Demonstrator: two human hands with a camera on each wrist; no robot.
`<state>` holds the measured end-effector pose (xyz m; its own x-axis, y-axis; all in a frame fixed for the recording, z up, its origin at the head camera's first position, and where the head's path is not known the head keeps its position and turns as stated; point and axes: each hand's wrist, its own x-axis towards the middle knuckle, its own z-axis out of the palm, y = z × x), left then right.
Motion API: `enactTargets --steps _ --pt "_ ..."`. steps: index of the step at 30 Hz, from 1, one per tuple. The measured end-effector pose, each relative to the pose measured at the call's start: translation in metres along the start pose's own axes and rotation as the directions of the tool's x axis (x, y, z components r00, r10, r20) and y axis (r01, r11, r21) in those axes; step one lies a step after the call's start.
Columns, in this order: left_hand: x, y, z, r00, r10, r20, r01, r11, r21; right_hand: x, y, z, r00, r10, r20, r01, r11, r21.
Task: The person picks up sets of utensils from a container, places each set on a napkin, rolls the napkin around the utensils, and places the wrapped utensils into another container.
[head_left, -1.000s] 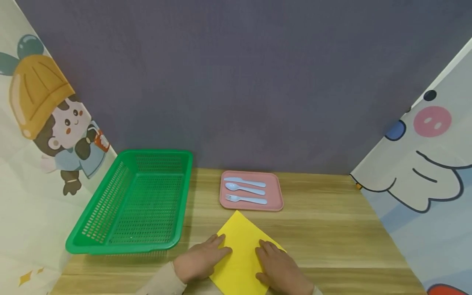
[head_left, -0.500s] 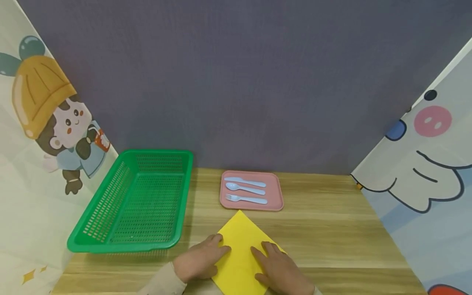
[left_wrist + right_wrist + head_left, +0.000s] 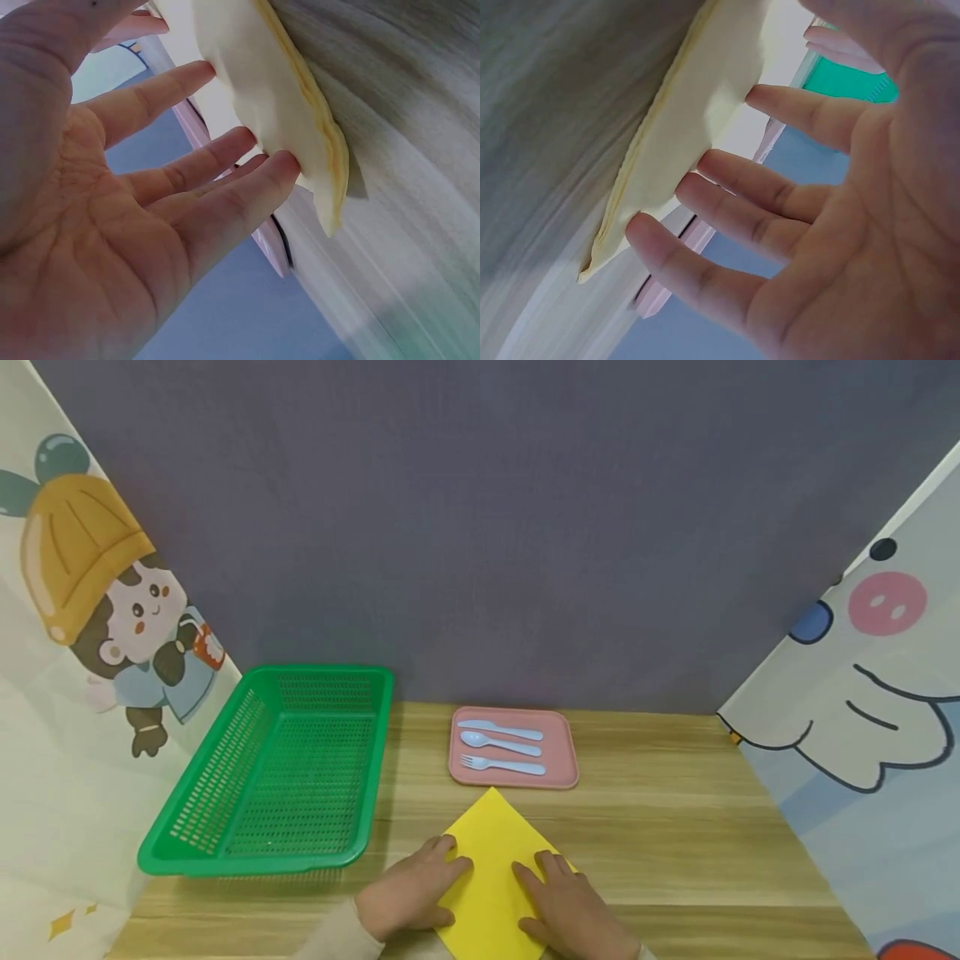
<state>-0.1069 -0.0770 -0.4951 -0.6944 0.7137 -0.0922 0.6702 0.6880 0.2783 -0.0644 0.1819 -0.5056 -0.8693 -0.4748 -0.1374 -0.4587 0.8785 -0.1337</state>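
Note:
A yellow folded napkin (image 3: pixel 491 839) lies on the wooden table with one corner pointing away, just short of the pink tray. Its layered edge shows in both wrist views. My left hand (image 3: pixel 411 887) rests its fingertips on the napkin's left side, fingers spread and slightly bent. On the right side, the fingertips of my right hand (image 3: pixel 572 906) touch the napkin in the same manner, index finger and thumb apart. Neither hand curls round it. The near corner runs out of the head view.
On the pink tray (image 3: pixel 562 756) lie a light blue knife (image 3: pixel 501 730), spoon (image 3: pixel 501 744) and fork (image 3: pixel 504 766). A green plastic basket (image 3: pixel 371 793) stands at the left. A dark grey panel (image 3: pixel 480 543) rises behind the table, with printed cloths on both sides.
The napkin's far corner has shifted slightly to the right. My right hand's fingers have spread, the index finger reaching farther left. The left hand has barely moved.

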Motion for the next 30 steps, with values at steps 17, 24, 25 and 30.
enactTargets --steps 17,24,25,30 --pt "-0.007 0.003 0.001 1.0 -0.013 -0.002 0.013 1.0 -0.015 -0.004 -0.005 0.0 0.999 -0.019 -0.035 0.019 1.0 0.011" --pt "-0.008 0.005 0.0 1.0 -0.013 -0.007 0.013 1.0 -0.019 -0.006 -0.004 0.001 0.998 -0.019 -0.055 0.019 1.0 -0.002" --pt "-0.008 0.005 -0.001 1.0 -0.013 -0.005 0.013 1.0 -0.026 -0.006 -0.004 0.001 0.998 -0.019 -0.055 0.019 1.0 0.002" --pt "-0.01 0.005 -0.002 1.0 -0.019 0.004 0.019 0.999 -0.044 -0.006 -0.005 0.002 0.999 -0.009 -0.034 0.01 1.0 0.021"
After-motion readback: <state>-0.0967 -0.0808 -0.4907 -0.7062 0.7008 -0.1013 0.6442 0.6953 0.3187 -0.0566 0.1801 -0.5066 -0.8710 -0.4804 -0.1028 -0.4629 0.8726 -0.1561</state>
